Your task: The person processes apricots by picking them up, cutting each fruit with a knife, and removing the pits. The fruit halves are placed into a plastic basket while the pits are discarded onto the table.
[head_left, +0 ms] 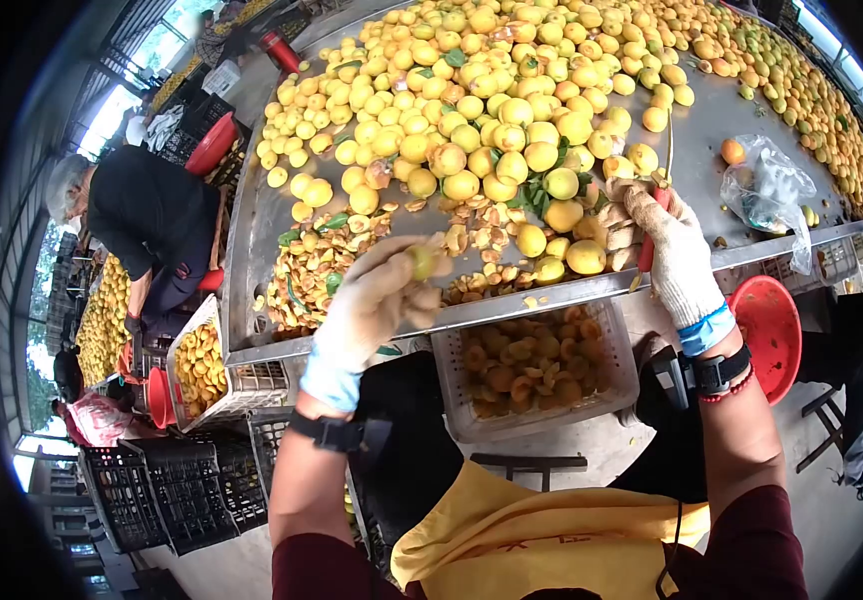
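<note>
L hand (pixel 377 300) grip clenched on one apricot (pixel 422 262); R hand (pixel 677 255) grip clasps red-handled knife (pixel 649 250). Crate (pixel 617 385) approx half full w/ halves; big pile (pixel 492 110) on counter (pixel 702 170) looks uncut.

1. Left hand (pixel 377 300) and right hand (pixel 674 255): coarse, matt knit cloth gloves.
2. In the left grip, fruit (pixel 422 262): smooth, matt skin.
3. In the right grip, knife (pixel 647 255): red plastic handle.
4. Beneath both grips, table (pixel 702 180): sheet metal with a dull sheen.
5. Below the grips, basket (pixel 620 370): white plastic mesh.
</note>
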Available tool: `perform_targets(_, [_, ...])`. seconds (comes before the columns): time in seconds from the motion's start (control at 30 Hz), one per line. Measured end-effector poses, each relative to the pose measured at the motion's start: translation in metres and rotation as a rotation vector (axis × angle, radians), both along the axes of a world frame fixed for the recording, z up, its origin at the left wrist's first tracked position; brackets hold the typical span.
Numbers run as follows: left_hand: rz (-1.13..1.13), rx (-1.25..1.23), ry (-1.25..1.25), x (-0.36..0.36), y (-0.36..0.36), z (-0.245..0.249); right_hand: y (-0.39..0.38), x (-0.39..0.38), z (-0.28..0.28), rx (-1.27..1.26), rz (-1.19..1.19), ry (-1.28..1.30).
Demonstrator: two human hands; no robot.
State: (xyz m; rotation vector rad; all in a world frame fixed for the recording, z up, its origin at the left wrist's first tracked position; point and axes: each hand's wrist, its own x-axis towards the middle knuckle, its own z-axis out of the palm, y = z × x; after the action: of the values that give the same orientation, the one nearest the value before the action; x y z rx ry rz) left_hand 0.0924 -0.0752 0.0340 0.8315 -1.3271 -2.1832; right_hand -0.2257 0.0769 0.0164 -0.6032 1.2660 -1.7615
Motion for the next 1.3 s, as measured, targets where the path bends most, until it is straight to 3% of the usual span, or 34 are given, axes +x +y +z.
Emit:
perform_targets(0.07, [0.080, -0.004, -0.035, 0.072, 0.017, 0.020, 0.006, -0.003, 0.002, 0.011, -0.020, 0.007])
perform_targets(0.17, [-0.034, -0.203, -0.485, 0.199, 0.023, 0.038, 0.009, -0.008, 0.007, 0.027, -0.065, 0.026])
perform_targets(0.2, [-0.123, -0.463, -0.983, 0.217, 0.024, 0.039, 0.007, -0.010, 0.002, 0.017, -0.049, 0.024])
perform_targets(0.23, [-0.257, -0.943, -1.373, 0.231, 0.025, 0.037, 0.005, -0.010, -0.002, 0.003, -0.026, 0.023])
perform_targets(0.3, [-0.019, -0.852, -1.091, 0.175, 0.032, 0.052, 0.002, -0.007, -0.005, 0.006, -0.031, 0.024])
perform_targets(0.33, [-0.010, -0.965, -1.006, 0.130, 0.041, 0.061, 0.001, -0.006, -0.008, -0.011, -0.048, -0.015])
perform_targets(0.37, [0.001, -1.119, -0.706, 0.090, 0.039, 0.053, -0.001, -0.006, -0.011, -0.030, -0.067, -0.053])
perform_targets(0.43, [-0.021, -0.771, -0.548, 0.003, 0.041, 0.043, -0.001, -0.009, -0.011, -0.053, -0.084, -0.074])
perform_targets(0.47, [-0.125, -0.864, -0.518, -0.033, 0.034, 0.030, 0.000, -0.010, -0.007, -0.029, -0.062, -0.072])
perform_targets(0.5, [-0.195, -0.987, -0.505, -0.066, 0.027, 0.010, 0.001, -0.012, -0.005, -0.008, -0.040, -0.070])
perform_targets(0.63, [-0.309, -0.990, -0.622, -0.163, 0.029, -0.027, 0.007, -0.034, -0.006, 0.078, -0.092, -0.062])
perform_targets(0.67, [-0.412, -1.071, -0.722, -0.178, 0.039, -0.011, 0.010, -0.042, -0.005, 0.074, -0.105, -0.100])
perform_targets(0.7, [-0.453, -1.351, -0.754, -0.187, 0.038, -0.038, 0.013, -0.048, -0.004, 0.070, -0.119, -0.140])
perform_targets(0.77, [-0.463, -1.425, -0.943, -0.207, 0.051, -0.035, 0.018, -0.057, -0.008, 0.039, -0.088, -0.151])
perform_targets(0.97, [-0.639, -1.426, -1.028, -0.219, 0.050, -0.026, 0.033, -0.043, 0.001, 0.037, -0.075, -0.240])
perform_targets(1.03, [-0.622, -1.419, -1.043, -0.208, 0.046, -0.022, 0.036, -0.037, -0.012, 0.126, 0.092, -0.277])
perform_targets(1.1, [-0.511, -1.411, -0.921, -0.190, 0.034, -0.027, 0.034, -0.023, -0.019, 0.259, 0.163, -0.148])
perform_targets(1.13, [-0.420, -1.271, -0.884, -0.177, 0.028, -0.028, 0.032, -0.012, -0.018, 0.307, 0.152, -0.087])
perform_targets(1.17, [-0.229, -1.060, -0.657, -0.163, 0.018, -0.054, 0.031, 0.000, -0.018, 0.353, 0.138, -0.024])
perform_targets(1.23, [-0.012, -0.445, -0.367, -0.143, 0.015, -0.054, 0.026, 0.020, -0.016, 0.419, 0.205, 0.072])
perform_targets(1.27, [0.008, -0.261, -0.232, -0.136, 0.020, -0.048, 0.021, 0.025, -0.010, 0.423, 0.216, 0.046])
perform_targets(1.3, [0.044, -0.277, -0.175, -0.132, 0.024, -0.060, 0.018, 0.032, -0.003, 0.432, 0.232, 0.018])
